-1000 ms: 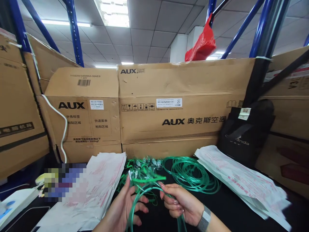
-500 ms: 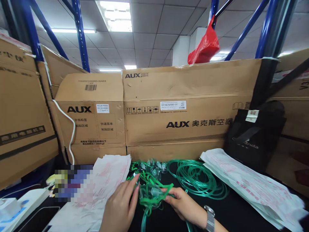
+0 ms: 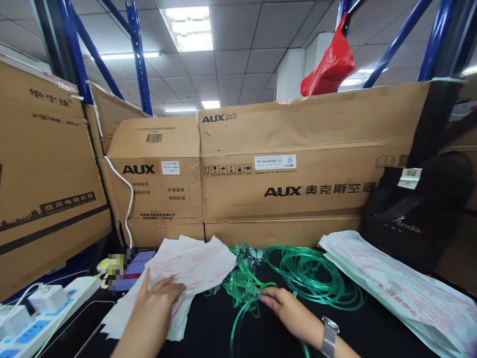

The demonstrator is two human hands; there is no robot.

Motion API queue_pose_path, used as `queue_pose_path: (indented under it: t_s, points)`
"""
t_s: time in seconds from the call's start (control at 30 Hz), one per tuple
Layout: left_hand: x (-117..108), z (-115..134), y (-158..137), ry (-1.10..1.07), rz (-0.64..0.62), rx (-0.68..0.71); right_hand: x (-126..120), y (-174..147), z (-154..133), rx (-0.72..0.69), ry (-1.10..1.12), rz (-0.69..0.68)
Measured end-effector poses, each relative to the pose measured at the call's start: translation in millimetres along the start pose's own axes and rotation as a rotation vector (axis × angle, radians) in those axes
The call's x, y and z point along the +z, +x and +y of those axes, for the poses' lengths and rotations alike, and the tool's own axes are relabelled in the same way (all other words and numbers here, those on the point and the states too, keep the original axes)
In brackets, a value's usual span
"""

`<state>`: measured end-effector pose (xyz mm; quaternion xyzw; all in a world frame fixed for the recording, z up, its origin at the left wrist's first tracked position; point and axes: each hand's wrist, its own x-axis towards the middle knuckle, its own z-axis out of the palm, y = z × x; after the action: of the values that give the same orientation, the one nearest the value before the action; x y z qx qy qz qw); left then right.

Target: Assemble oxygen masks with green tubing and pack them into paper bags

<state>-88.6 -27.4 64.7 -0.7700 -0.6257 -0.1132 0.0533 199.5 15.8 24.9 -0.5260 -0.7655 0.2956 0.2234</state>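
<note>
Your right hand [image 3: 288, 308] has thumb and fingers closed on the green tubing bundle [image 3: 244, 291], just left of it: bright thin straps tangled over glossy clear-green plastic, a thicker tube [image 3: 234, 328] curving down toward you. Your left hand [image 3: 158, 298] is spread over white printed bags [image 3: 201, 263], fingertips partly hidden, so whether it grips one I cannot tell. Room to move: black tabletop [image 3: 210, 330] between your hands and toward you, edged beyond by cardboard boxes [image 3: 316, 159], with a coil of green tubing [image 3: 316, 278] just past your right hand and a second white stack [image 3: 402, 293] farther right.
</note>
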Motion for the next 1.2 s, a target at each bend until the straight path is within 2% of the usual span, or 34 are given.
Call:
queue_pose_path:
  t_s: [0.07,0.13,0.23,0.3,0.4,0.53,0.63,0.8,0.87,1.0,1.1,1.2]
  points:
    - [-1,-29,-10,0.081,0.094,-0.112,-1,-1,0,0.002,-0.021,0.002]
    - [2,-53,-20,0.188,0.105,-0.187,-1,-3,-1,0.013,-0.035,0.005]
    - [6,-60,-23,0.342,0.086,-0.266,0,-5,-4,0.016,-0.068,-0.012]
    - [5,-42,-14,0.353,0.118,-0.314,1,-6,-5,0.000,-0.091,-0.042]
    - [2,5,10,0.139,0.135,-0.247,4,-6,-5,-0.021,-0.098,-0.067]
    - [6,57,36,0.145,0.077,-0.189,5,-6,-2,-0.040,-0.089,-0.049]
    - [10,70,40,0.136,-0.010,-0.164,-1,-6,-1,-0.041,-0.066,-0.032]
    - [7,59,26,0.086,-0.038,-0.165,-16,-6,-9,-0.025,0.146,0.002]
    - [7,49,18,-0.066,-0.026,-0.201,-16,-7,-12,0.063,0.352,-0.047]
    - [21,28,3,-0.549,0.054,-0.238,-7,-11,-19,0.178,0.771,-0.206]
    - [39,19,-8,-0.843,0.121,-0.181,4,-14,-23,0.213,0.853,-0.319]
    - [50,21,-18,-1.036,0.218,-0.218,15,-16,-25,0.244,0.799,-0.390]
